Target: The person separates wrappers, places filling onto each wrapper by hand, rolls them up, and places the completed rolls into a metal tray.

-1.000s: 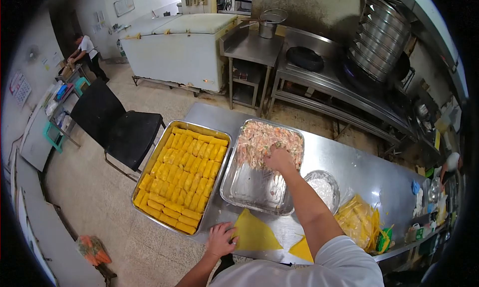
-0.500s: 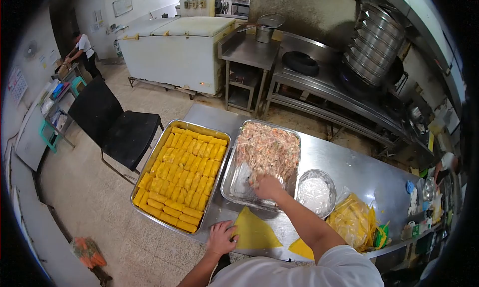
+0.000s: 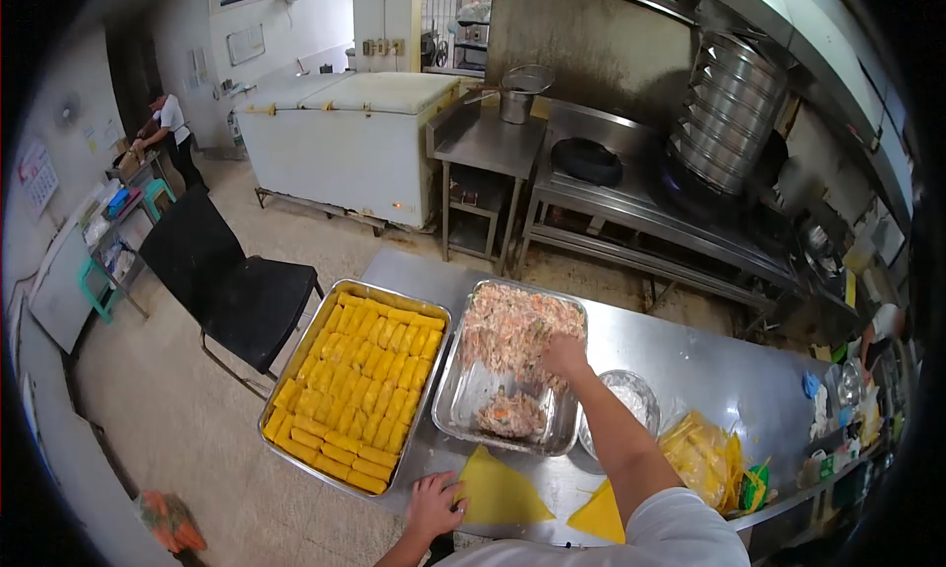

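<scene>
My right hand (image 3: 565, 357) reaches into the chopped meat filling (image 3: 507, 321) at the right side of a deep metal tray (image 3: 449, 409). Its fingertips are hidden in the filling. Nearer to me in the same tray lies a separate clump of filling (image 3: 510, 413). My left hand (image 3: 434, 505), with a ring on one finger, rests open at the left edge of a flat yellow wrapper sheet (image 3: 501, 490). Another yellow wrapper (image 3: 597, 514) lies partly under my right arm. To the left, a second metal tray (image 3: 264, 419) holds rows of yellow rolls (image 3: 360, 385).
Right of the filling tray stands a metal bowl (image 3: 631, 395) with whitish contents, partly behind my forearm. A plastic bag of yellow wrappers (image 3: 702, 457) lies beyond it. A black chair (image 3: 251, 291) stands left of the table. Another person (image 3: 172, 124) works at the far left.
My right hand has moved away from me and to the right within the tray. A clump of filling now shows at the tray's near end. My left hand stays by the wrapper.
</scene>
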{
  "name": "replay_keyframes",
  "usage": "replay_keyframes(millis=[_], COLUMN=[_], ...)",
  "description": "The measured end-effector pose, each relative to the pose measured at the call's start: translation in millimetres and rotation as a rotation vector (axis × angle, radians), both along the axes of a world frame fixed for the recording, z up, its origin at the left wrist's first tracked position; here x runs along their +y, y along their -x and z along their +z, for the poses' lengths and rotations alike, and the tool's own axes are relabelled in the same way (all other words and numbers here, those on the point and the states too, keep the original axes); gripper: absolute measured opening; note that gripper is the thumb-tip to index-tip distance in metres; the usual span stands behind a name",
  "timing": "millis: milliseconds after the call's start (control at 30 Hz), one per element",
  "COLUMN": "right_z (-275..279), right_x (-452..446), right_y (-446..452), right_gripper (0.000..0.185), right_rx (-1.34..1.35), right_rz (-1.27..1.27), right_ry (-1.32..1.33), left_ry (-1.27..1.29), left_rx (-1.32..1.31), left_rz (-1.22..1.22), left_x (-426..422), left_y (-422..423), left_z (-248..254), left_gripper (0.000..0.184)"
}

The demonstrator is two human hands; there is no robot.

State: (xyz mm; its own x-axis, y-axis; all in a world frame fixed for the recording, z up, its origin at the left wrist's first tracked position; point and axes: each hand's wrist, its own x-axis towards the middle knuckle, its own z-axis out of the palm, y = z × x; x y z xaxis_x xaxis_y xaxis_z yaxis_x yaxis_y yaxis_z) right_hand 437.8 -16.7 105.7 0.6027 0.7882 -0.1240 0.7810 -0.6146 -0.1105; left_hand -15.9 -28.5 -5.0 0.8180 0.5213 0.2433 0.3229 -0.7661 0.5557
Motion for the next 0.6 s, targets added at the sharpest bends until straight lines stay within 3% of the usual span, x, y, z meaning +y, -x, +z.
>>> replay_keyframes(millis=[33,133,333,433,533,600], right_z=[-7,-44,-59,13,-73,-92], right_x=[2,-1,-5,-13,-26,-48], right_y=[-6,-12,13,64,45,53], right_gripper=[0.054,0.055,0.039,0.04,0.042,0.036], right_rx=[0.098,0.12,0.144,0.311,0.243,0.253], right_rz=[-0.051,-0.14,0.083,0.167,0.515,0.396], right_ry=[0.086,-0.099,0.179,0.338,0.363,0.223], left_ry=[-0.001,-0.014,-0.022,0.018,0.005,-0.003], left_rx=[0.001,-0.009,0.013,0.029,0.006,-0.012], left_rz=[0.0,-0.001,0.009,-0.001,-0.007,-0.012], left_x=[-2,-1,-3,-4,-2,0], left_y=[1,0,2,4,2,0], left_z=[0,3,-5,3,0,-2], left_gripper=[0.036,0.036,0.037,0.038,0.039,0.039])
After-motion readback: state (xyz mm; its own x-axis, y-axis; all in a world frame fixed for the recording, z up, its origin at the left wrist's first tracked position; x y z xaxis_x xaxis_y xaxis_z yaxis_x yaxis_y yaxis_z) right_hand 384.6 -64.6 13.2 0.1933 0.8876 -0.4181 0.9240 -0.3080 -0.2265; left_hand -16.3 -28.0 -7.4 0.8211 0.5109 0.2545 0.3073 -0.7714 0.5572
